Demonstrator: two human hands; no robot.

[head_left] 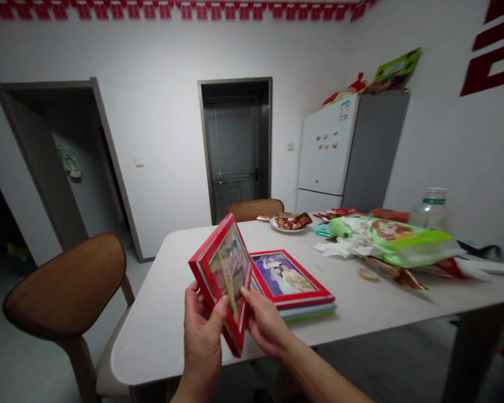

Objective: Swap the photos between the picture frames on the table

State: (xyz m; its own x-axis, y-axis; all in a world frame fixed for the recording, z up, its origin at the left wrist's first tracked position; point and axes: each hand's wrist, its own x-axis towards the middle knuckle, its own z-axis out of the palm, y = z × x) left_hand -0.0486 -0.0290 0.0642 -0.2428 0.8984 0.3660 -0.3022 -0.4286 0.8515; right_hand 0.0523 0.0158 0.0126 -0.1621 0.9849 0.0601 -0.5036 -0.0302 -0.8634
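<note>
A red picture frame [244, 274] with a silver inner border is held upright and tilted above the table's near edge. My left hand [205, 324] grips its left side, thumb on the front. My right hand [262, 319] holds its right edge, also with the thumb on the front. Glare blurs the picture inside it. Just behind and to the right lies a second red photo frame [294, 277], showing people against purple. It rests on top of a stack with blue and green edges [308, 312], partly hidden by my right hand.
On the white table [159, 313] are a plate of wrapped snacks [292, 223], a green tissue pack [395, 238], a tape roll [368, 275] and a clear bottle [432, 210]. Brown chairs stand at the left [71, 285] and far side [256, 209]. A fridge [323, 145] is behind.
</note>
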